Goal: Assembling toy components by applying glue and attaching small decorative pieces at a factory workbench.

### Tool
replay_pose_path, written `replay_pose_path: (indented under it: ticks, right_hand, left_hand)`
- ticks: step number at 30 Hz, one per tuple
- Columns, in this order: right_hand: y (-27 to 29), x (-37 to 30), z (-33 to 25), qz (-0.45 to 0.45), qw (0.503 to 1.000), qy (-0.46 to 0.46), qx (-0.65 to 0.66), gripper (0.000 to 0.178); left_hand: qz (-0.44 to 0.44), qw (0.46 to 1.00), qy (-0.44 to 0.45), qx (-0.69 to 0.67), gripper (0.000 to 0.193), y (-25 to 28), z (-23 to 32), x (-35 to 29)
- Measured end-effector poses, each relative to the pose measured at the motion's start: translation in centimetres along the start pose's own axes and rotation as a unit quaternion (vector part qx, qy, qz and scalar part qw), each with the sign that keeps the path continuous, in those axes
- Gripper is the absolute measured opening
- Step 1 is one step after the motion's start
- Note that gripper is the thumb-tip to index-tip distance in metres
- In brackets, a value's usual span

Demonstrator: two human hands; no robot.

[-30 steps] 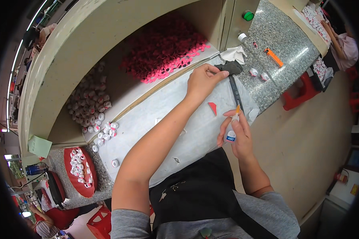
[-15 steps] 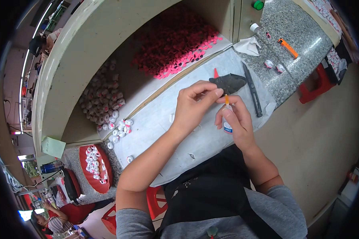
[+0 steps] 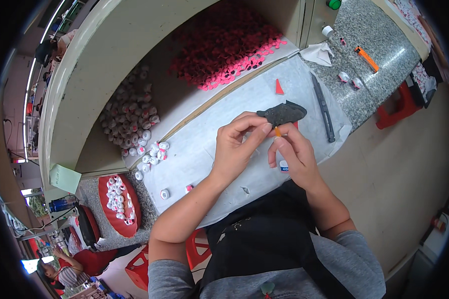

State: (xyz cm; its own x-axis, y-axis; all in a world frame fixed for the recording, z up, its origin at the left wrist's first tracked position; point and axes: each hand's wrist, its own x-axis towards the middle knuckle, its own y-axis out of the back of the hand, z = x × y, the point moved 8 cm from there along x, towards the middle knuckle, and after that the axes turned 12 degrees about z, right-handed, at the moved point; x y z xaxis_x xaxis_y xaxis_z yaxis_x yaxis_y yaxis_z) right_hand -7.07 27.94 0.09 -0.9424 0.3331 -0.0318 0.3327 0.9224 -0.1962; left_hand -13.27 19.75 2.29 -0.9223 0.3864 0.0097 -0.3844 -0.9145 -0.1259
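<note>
Evidently, left hand point(image 3: 239, 144) pinched dark scrap point(image 3: 284, 113) in its fingers over white sheet point(image 3: 229, 197) | right hand point(image 3: 298, 157) gripped bottle point(image 3: 284, 166), nozzle point(image 3: 278, 132) near scrap | risk: squeezing too hard could have dripped onto left hand.

At two o'clock the dark piece point(image 3: 284, 114) looks matt and rough, the white sheet point(image 3: 190, 155) beneath it smooth and papery, and the speckled countertop point(image 3: 395, 56) farther out like glossy polished stone, while at five o'clock the black apron point(image 3: 264, 239) is matt cloth.
</note>
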Motion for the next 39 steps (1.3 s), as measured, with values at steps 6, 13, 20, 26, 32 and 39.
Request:
replay_pose_path:
  ticks: [6,13,20,26,32,39]
  right_hand:
    - [-0.7,-0.3,-0.4,-0.027,0.999,-0.01,0.044,0.019]
    - [-1.3,-0.2,-0.6,-0.058,0.998,-0.012,0.037,0.021]
    - [-2.1,-0.9,0.2,-0.11,0.98,-0.094,0.139,0.024]
    - [-2.2,-0.9,0.3,-0.111,0.978,-0.09,0.149,0.025]
    - [-0.5,-1.1,-0.2,-0.082,0.987,-0.059,0.128,0.025]
    - [2.9,-0.4,-1.2,-0.009,0.994,-0.029,0.102,0.025]
  left_hand:
    - [0.029,0.993,0.069,-0.095,0.006,-0.2,-0.6,-0.9]
    - [0.077,0.989,0.084,-0.097,0.005,0.0,-1.0,-1.6]
    - [0.059,0.98,0.126,-0.142,0.003,-0.1,-1.6,-2.0]
    - [0.091,0.968,0.14,-0.189,0.003,-0.5,-2.0,-2.5]
    - [0.091,0.96,0.133,-0.227,0.003,-2.7,-1.5,-2.6]
    - [0.08,0.963,0.118,-0.229,0.003,-5.9,-1.9,-1.2]
